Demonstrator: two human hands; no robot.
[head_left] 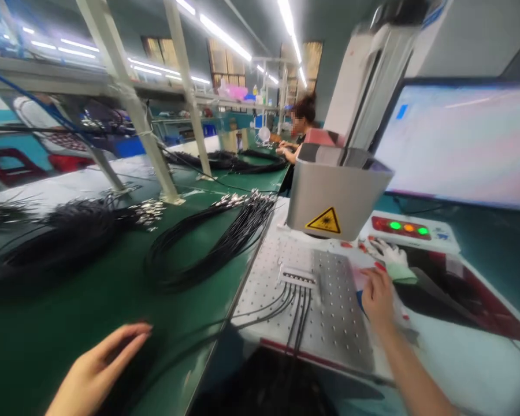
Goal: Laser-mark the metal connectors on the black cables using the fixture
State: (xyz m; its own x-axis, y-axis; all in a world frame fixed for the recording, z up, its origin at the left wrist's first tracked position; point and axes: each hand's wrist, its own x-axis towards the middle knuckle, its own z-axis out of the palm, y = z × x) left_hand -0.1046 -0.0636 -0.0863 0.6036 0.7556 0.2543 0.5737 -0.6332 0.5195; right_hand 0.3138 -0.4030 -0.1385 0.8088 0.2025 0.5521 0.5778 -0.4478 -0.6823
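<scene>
At the lower left, my left hand (96, 370) hovers over the green tabletop (112, 309). Its fingers curve loosely, with a gap inside thumb and finger and nothing visible in it. My right hand (378, 293) is beside the right edge of a perforated metal plate (338, 306), fingers extended and slightly bent. Something blue (361, 301) shows partly under it; whether they touch I cannot tell. On the plate lies a small metal holding block (298, 276) with several black cables (302, 312) seated in a row, their tails running toward me and left.
Above the plate hangs a grey machine head (333, 188) with a laser warning sign. Coiled black cable bundles (216, 248) lie left. A glove (392, 260), a lit button panel (407, 228) and a monitor (459, 144) stand right. A co-worker (301, 130) sits farther back.
</scene>
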